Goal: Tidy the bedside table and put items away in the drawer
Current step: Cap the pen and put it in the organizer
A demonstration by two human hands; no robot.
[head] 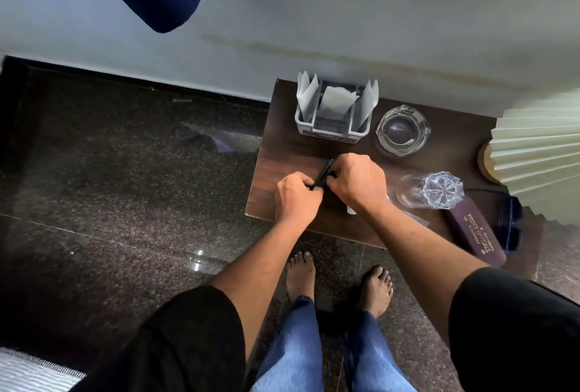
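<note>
Gripping one pen (323,175) between both hands (329,187) over the tabletop (282,153), probably capping it before stowing in the drawer.

Tabletop (282,172): dark wood-grain, set against a pale wall. Far edge: grey organiser (332,115) holding white papers. Beside it, toward the right: clear glass ashtray (402,130). Right edge: pleated cream lamp (533,147). Near the front edge: cut-glass tumbler (430,190) lying on its side; maroon spectacle case (477,231); blue-framed glasses (510,228) just beside the case.
</note>
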